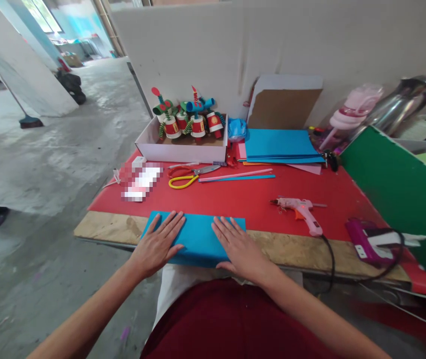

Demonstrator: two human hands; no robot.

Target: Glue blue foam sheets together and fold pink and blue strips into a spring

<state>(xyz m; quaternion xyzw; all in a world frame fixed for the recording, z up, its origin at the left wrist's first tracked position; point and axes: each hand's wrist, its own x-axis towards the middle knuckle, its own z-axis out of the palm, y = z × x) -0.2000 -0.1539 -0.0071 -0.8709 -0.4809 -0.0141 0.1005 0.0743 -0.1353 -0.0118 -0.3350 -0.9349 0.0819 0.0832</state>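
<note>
At the near edge of the counter (235, 199), blue paper (198, 234) is pressed flat beneath the left hand (155, 249) and the right hand (241, 249). The fingers of both are stretched out and slightly apart, with the thumbs turned inward; nothing is pinched or clamped. One side of the paper is covered by each hand, and its middle is left bare between them.

By appearance, only an early stage is reached with this paper: it is laid out and held down, but no cut shape and no glue can be seen on it. Whether it is folded cannot be told. Any shaping or joining of it is judged not yet done. Farther back, paper figures (198, 125) that look largely assembled are kept in a white box (183, 153).

Toward the body, little room is left, since the counter's edge is reached by the paper. Ahead, a bare red stretch is bounded by scissors (183, 178), a pink strip (241, 174) and a blue strip (250, 178). On the right, that stretch is narrowed by a glue gun (299, 205), whose cord (333, 259) is hung over the near edge. Beyond it, the side is closed off by a green board (392, 199); behind the strips, more sheets (280, 144) are stacked.
</note>
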